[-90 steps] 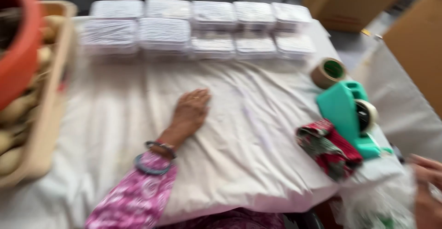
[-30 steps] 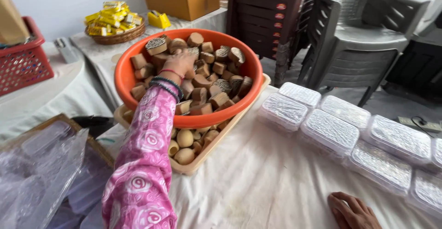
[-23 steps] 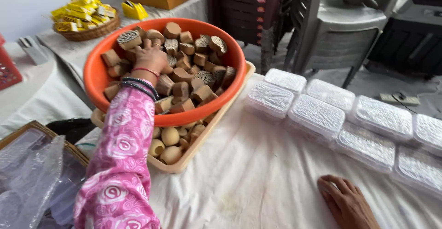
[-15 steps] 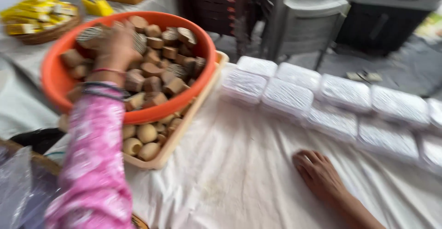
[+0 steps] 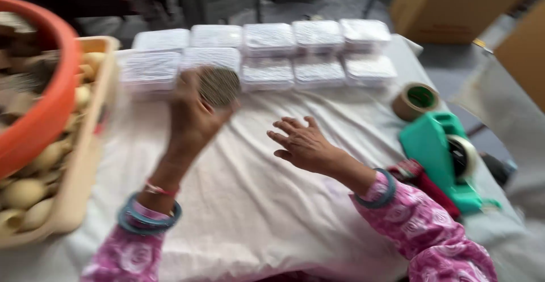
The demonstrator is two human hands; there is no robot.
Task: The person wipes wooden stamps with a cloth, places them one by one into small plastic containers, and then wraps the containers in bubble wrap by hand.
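Over the middle of the white-clothed table (image 5: pixel 272 214), the left hand (image 5: pixel 193 117) grips a round carved wooden stamp block (image 5: pixel 219 85), held just before the far edge's clear lidded boxes (image 5: pixel 267 72); the right hand (image 5: pixel 304 143) hovers spread, empty.

Two rows of clear lidded plastic boxes (image 5: pixel 267 52) along the table's far edge, pale contents inside, brown cardboard carton (image 5: pixel 454 4) on the floor beyond the far right corner, second brown carton (image 5: pixel 525 55) at the right edge
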